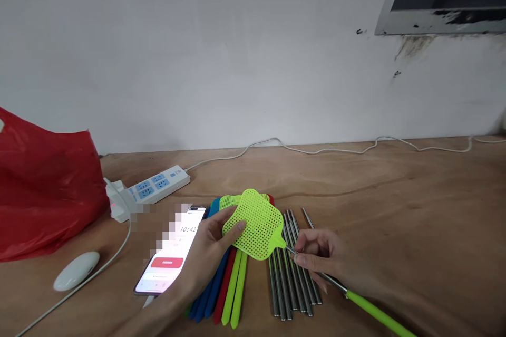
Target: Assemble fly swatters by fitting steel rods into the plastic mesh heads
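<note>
A lime-green fly swatter (259, 223) with a perforated square head is held between my two hands above the table. My left hand (215, 239) pinches the left edge of its head, thumb on top. With closed fingertips, my right hand (318, 255) grips the thin metal rod just below the head. The swatter's green handle (379, 315) runs down to the lower right. Beneath lie several steel tubes (290, 284), side by side. Left of them are several blue, red and green handles (235, 295), with more swatter heads partly hidden behind my left hand.
A lit phone (168, 258) lies left of my left forearm. Behind it is a white power strip (158, 186) with a plugged-in adapter. A red plastic bag (47, 184), a white mouse-shaped object (77, 271) and a cable (316, 151) are also on the wooden table.
</note>
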The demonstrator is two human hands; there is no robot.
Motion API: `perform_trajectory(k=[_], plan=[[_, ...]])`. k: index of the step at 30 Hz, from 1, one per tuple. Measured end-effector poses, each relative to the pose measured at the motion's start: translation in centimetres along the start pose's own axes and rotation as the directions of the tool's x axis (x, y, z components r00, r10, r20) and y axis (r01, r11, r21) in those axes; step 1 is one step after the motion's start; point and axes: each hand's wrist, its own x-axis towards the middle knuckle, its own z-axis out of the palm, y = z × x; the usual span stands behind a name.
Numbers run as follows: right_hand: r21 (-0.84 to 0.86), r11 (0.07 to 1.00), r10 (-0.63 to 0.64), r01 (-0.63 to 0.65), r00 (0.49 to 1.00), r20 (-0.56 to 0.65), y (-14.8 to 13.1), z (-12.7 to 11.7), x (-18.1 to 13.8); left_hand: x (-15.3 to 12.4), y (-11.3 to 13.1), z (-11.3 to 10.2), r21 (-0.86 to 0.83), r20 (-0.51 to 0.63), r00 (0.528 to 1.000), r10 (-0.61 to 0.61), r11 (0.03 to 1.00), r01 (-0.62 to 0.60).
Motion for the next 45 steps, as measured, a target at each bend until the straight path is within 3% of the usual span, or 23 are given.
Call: perform_trajectory(k=[3,9,15,22,27,32,34,37,41,45], plan=[[-0.007,1.0,0.006,-0.006,1.0,0.003,-0.1,0.1,-0.1,-0.5,0.2,0.6,0.002,0.043,0.999,0.033,0.999,-0.033],[0.0,1.0,0.005,-0.005,1.0,0.025,-0.2,0.5,-0.2,-1.1,-0.4,0.9,0.163,-0.055,0.998,0.033,0.986,-0.024],[0.028,0.999,-0.041,0.04,0.999,0.022,0.2,0.8,-0.3,-1.3,-0.5,0.8,0.253,-0.067,0.996,0.057,0.967,-0.038],[0.066,0.997,-0.046,0.047,0.999,-0.009,0.1,0.7,-0.3,-1.2,0.9,0.7,0.225,0.027,0.996,0.084,0.97,-0.088],[0.038,0.994,-0.093,0.103,0.975,-0.203,0.1,-0.6,0.1,-1.1,0.7,0.1,0.331,0.023,0.983,0.182,0.927,-0.179],[-0.185,0.964,-0.259,0.191,0.83,-0.494,1.0,-3.0,0.8,-0.7,-0.2,-0.5,0.438,-0.018,0.981,0.192,0.884,-0.165],[-0.448,0.888,-0.339,0.101,0.803,-0.49,1.2,-4.0,1.0,-0.6,-0.1,-0.6,0.494,0.001,0.975,0.221,0.848,-0.193],[-0.785,0.597,-0.388,-0.165,0.797,-0.463,1.2,-5.3,1.1,-0.7,0.2,-0.6,0.567,0.043,0.959,0.281,0.783,-0.255],[-0.845,0.38,-0.334,-0.376,0.796,-0.505,1.1,-6.1,0.8,-1.0,0.4,-0.3,0.615,0.086,0.957,0.277,0.741,-0.27],[-0.85,0.202,-0.298,-0.487,0.796,-0.527,1.3,-6.1,0.5,-1.2,0.4,0.0,0.622,0.126,0.958,0.257,0.731,-0.278]])
